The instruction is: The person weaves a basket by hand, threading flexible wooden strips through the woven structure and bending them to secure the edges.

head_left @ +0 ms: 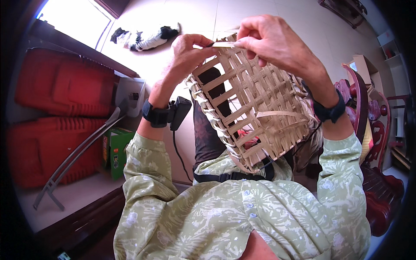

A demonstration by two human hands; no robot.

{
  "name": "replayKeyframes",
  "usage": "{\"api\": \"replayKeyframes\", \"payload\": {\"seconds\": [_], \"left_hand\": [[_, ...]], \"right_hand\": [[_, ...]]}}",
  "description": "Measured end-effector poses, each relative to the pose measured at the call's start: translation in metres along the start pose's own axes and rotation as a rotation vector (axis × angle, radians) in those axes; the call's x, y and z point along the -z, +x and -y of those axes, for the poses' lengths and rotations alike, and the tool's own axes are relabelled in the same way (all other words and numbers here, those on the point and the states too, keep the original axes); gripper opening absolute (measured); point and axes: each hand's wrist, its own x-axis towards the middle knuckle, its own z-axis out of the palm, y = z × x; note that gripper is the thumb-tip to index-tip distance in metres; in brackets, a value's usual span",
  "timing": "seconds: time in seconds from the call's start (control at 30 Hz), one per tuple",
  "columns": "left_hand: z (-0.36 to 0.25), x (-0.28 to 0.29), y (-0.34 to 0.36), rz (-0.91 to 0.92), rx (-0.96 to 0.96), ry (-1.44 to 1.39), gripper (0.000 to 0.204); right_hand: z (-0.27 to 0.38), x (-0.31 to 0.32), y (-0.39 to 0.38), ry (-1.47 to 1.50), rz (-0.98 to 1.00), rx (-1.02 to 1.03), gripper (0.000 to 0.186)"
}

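A woven basket point(264, 99) of flat tan strips rests tilted on my lap. Its left edge is bound with a pale wrapped lacing point(212, 123), and wide gaps show between the strips on that side. Above its far edge, a short pale strip point(224, 44) is stretched between my two hands. My left hand point(188, 54) pinches the strip's left end between thumb and finger. The other end sits in the pinch of my right hand point(273, 43). A loose strip point(281, 114) sticks up from the weave near the middle.
Two red plastic chairs or seats point(65, 82) lie at the left, beside a grey metal frame point(82, 151) and a green box point(117, 151). A black and white dog point(145, 38) lies on the tiled floor ahead. Carved dark red wooden furniture point(379, 190) stands at the right.
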Motion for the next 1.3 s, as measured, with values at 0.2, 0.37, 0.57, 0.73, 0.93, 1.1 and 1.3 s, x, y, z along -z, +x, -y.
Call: {"api": "replayKeyframes", "payload": {"seconds": [0.2, 0.37, 0.57, 0.73, 0.93, 1.1, 1.3], "left_hand": [[-0.011, -0.013, -0.006, -0.153, -0.169, 0.182, 0.032], [-0.011, -0.007, -0.01, -0.054, -0.122, 0.113, 0.027], [-0.008, -0.007, -0.016, -0.069, -0.077, 0.141, 0.028], [-0.011, -0.024, -0.012, -0.234, -0.252, 0.312, 0.016], [-0.021, -0.036, -0.002, -0.272, -0.191, 0.506, 0.014], [-0.024, -0.041, -0.002, -0.31, -0.158, 0.589, 0.01], [-0.024, -0.04, -0.01, -0.346, -0.167, 0.617, 0.008]], "right_hand": [[-0.001, 0.009, 0.007, 0.166, 0.15, 0.008, 0.017], [0.03, 0.052, 0.009, 0.198, 0.386, -0.084, 0.029], [0.031, 0.059, -0.01, 0.415, 0.183, 0.104, 0.029], [-0.03, 0.013, 0.048, -0.143, -0.288, 0.455, 0.022], [-0.035, -0.022, 0.05, -0.265, 0.001, 0.181, 0.02], [-0.045, -0.022, 0.046, -0.499, -0.265, 0.445, 0.015], [-0.033, 0.043, -0.011, -0.194, 0.253, 0.121, 0.017]]}}
